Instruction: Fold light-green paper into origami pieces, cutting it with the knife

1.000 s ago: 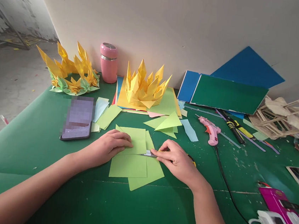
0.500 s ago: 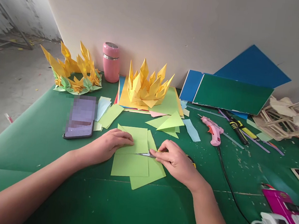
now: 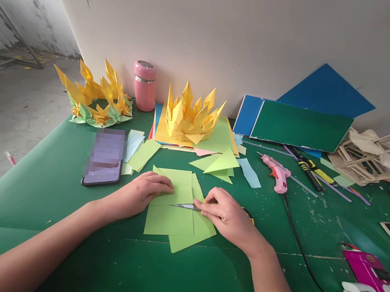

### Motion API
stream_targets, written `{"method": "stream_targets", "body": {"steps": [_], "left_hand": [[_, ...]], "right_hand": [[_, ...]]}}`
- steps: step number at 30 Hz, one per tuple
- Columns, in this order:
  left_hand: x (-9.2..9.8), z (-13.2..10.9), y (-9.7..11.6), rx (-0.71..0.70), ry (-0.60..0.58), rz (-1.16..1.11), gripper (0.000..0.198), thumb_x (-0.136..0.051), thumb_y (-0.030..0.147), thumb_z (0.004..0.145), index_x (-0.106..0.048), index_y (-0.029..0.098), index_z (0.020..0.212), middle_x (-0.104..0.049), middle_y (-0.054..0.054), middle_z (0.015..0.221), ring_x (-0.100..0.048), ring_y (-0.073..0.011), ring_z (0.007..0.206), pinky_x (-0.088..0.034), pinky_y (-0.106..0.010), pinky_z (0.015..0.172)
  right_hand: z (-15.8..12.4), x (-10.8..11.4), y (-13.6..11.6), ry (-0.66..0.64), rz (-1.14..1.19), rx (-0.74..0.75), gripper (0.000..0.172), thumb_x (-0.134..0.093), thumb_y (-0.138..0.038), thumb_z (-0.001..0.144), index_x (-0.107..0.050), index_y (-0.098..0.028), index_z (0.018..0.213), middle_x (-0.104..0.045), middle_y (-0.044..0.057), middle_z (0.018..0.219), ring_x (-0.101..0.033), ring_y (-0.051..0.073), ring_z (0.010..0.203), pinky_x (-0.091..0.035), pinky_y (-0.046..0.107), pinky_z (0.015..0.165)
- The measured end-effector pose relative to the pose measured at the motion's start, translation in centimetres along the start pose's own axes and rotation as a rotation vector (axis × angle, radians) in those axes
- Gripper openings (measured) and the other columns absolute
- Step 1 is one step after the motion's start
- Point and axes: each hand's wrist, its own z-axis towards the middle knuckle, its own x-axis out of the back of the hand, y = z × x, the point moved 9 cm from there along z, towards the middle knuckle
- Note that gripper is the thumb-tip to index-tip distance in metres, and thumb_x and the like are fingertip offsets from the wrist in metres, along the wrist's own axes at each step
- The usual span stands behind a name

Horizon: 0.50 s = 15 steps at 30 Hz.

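My left hand (image 3: 150, 188) lies on the left part of a light green paper sheet (image 3: 169, 222), fingers stretched across it, its thumb hidden. In my right hand (image 3: 222, 214) is a pair of scissors (image 3: 186, 206), gripped around the blades near the middle. Its pointed metal tip lies along a crosswise line in the sheet, pointing left. Part of a yellow and black handle shows behind the right hand. Beneath lies another green sheet (image 3: 203, 233), turned at an angle.
Behind stand two yellow folded-paper crowns (image 3: 192, 122), a pink flask (image 3: 144, 87) and leaning boards (image 3: 301, 124). A phone (image 3: 105, 157) lies left. Rightward are paper scraps (image 3: 250, 172), a pink glue gun (image 3: 276, 171) with its cord, a craft knife (image 3: 307, 167) and a magenta power strip (image 3: 369, 273).
The scissors' tip has moved slightly left along the line in the paper. My left hand keeps its place on the sheet. The whole view has shifted a little.
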Motion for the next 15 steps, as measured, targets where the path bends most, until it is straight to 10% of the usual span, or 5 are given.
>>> {"method": "stream_targets", "body": {"steps": [15], "left_hand": [[0.03, 0.05, 0.02, 0.003, 0.006, -0.005, 0.038, -0.034, 0.011, 0.094, -0.068, 0.021, 0.108, -0.067, -0.006, 0.113, -0.06, -0.0181, 0.103, -0.048, -0.031, 0.093]], "right_hand": [[0.11, -0.43, -0.61, -0.013, 0.01, 0.029, 0.027, -0.046, -0.021, 0.096, -0.072, -0.024, 0.106, -0.05, 0.005, 0.078, -0.049, 0.018, 0.077, -0.047, 0.028, 0.061]]}}
